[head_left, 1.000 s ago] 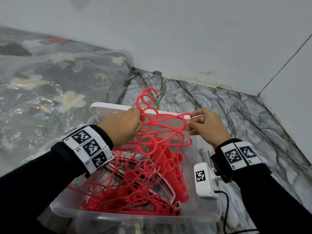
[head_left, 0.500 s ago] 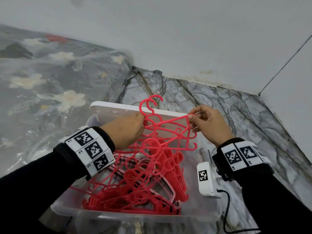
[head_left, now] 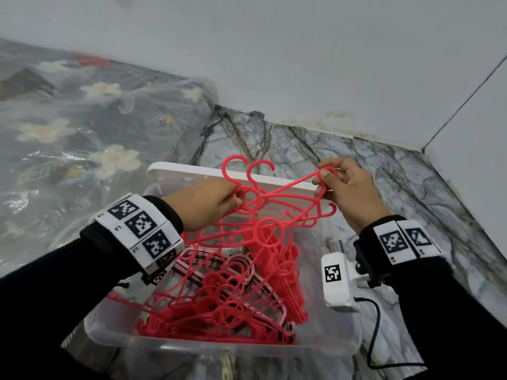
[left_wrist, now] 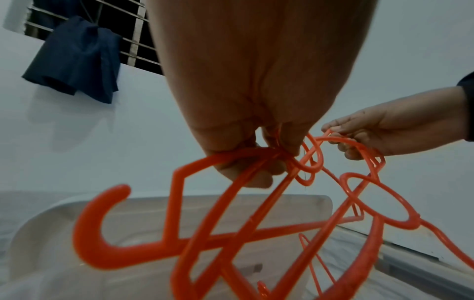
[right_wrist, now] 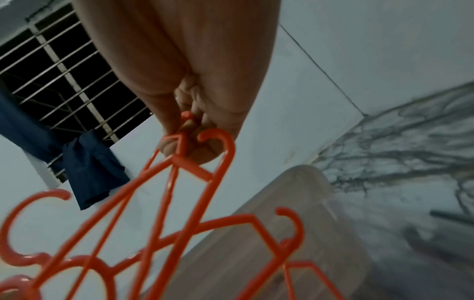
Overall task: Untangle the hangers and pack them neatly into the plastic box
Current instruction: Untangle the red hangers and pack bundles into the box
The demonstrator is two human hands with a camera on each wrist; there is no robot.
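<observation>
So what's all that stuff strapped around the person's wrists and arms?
Both arms wear long black sleeves. Each wrist carries a white band printed with black square code markers. Under the right wrist hangs a small white camera box with one more marker and a thin black cable. Left hand and right hand are bare, without gloves.

The head view looks forward and down from above onto both hands, the red hangers point(head_left: 263, 198) and the plastic box point(head_left: 247, 349) on the marble floor point(head_left: 384, 160), facing a wall corner. The left wrist view sits very close under the left hand point(left_wrist: 246, 101), looking along it towards the wall; the right wrist view does likewise under the right hand point(right_wrist: 195, 85). All three share the hangers, and both wrist views share a barred window point(right_wrist: 56, 67).
</observation>
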